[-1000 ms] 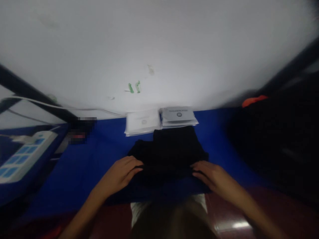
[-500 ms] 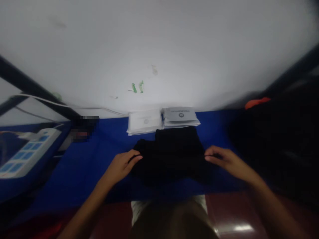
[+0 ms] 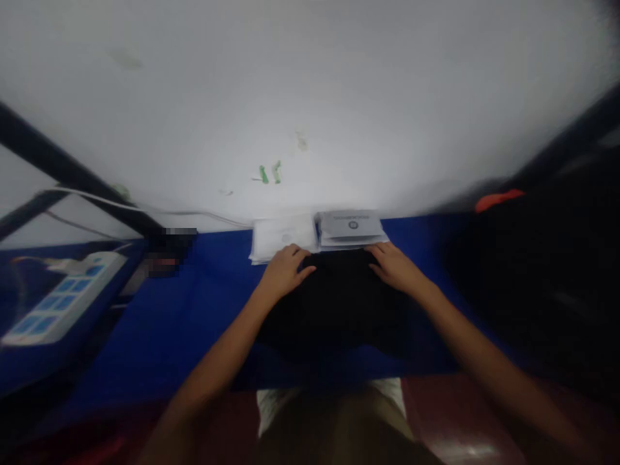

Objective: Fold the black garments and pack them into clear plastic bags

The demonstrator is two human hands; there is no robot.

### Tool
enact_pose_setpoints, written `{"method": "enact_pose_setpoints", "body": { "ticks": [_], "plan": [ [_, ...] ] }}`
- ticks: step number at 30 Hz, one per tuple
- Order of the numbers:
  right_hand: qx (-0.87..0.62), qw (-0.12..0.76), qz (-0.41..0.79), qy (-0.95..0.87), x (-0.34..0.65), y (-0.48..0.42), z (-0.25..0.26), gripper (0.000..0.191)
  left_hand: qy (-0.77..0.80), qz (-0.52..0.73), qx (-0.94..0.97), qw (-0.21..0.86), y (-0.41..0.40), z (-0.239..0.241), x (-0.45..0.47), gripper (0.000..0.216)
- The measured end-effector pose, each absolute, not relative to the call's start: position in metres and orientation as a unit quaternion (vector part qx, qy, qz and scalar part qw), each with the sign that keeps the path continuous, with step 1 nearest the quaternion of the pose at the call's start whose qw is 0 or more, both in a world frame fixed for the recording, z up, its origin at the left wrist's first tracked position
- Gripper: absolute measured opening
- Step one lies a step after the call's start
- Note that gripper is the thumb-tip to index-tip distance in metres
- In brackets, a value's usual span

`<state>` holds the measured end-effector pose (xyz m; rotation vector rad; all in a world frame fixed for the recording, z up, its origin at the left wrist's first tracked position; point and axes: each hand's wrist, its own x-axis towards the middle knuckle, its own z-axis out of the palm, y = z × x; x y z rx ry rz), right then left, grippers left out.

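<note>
A black garment, too dark for its kind to be made out, lies spread on the blue-covered table. My left hand rests on its far left corner, the thumb apart from the fingers. At the far right corner is my right hand, touching the cloth with thumb and fingers likewise apart. Just beyond the far edge of the garment lie a stack of white plastic packets on the left and a stack of grey printed packets on the right.
A white power strip with blue sockets sits at the left, and a white cable runs along the white wall. Dark bulk fills the right side, with an orange item on it. The blue table ends near my body.
Both my hands have let go of the garment's side edges and moved forward and inward to its far corners. The packet stacks stay in place.
</note>
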<state>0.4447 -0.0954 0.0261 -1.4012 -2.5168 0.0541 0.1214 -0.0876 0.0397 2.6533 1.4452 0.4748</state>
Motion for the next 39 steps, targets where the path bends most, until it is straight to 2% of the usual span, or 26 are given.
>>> {"method": "enact_pose_setpoints", "body": {
  "ticks": [4,8,12,15,21,23,26,28,31,34,37,39],
  "plan": [
    [-0.504,0.12,0.011,-0.855,0.441,-0.083,0.023,0.035,0.459,0.123,0.876,0.079,-0.076,0.028,0.14,0.018],
    [-0.497,0.203,0.071,-0.841,0.447,-0.088,0.027,0.042,0.444,0.174,0.873,0.102,-0.081,0.033,0.135,0.018],
    [-0.461,0.256,0.099,-0.844,0.458,-0.119,0.048,0.034,0.387,0.255,0.879,0.116,-0.106,0.048,0.125,0.016],
    [-0.419,0.217,0.157,-0.868,0.467,-0.154,0.065,0.029,0.351,0.249,0.895,0.113,-0.133,0.056,0.118,0.016],
    [-0.424,0.098,0.207,-0.876,0.463,-0.195,0.066,0.034,0.302,0.137,0.933,0.139,-0.177,0.05,0.112,0.017],
    [-0.431,0.084,0.201,-0.876,0.459,-0.196,0.063,0.027,0.331,0.151,0.921,0.14,-0.185,0.045,0.105,0.017],
    [-0.441,0.084,0.194,-0.872,0.456,-0.195,0.062,0.017,0.476,0.225,0.845,0.091,-0.194,0.036,0.083,0.02],
    [-0.451,0.091,0.194,-0.867,0.454,-0.192,0.063,0.018,0.595,0.24,0.764,0.068,-0.198,0.029,0.063,0.029],
    [-0.458,0.104,0.182,-0.864,0.45,-0.189,0.065,0.02,0.707,0.201,0.667,0.118,-0.203,0.021,0.035,0.045],
    [-0.446,0.125,0.17,-0.87,0.436,-0.184,0.067,0.02,0.71,0.206,0.65,0.177,-0.204,0.026,0.025,0.04],
    [-0.436,0.176,0.19,-0.862,0.411,-0.182,0.074,0.021,0.664,0.283,0.672,0.165,-0.202,0.044,0.041,0.031],
    [-0.425,0.216,0.233,-0.848,0.389,-0.179,0.079,0.033,0.621,0.335,0.692,0.149,-0.201,0.059,0.066,0.027]
  ]
}}
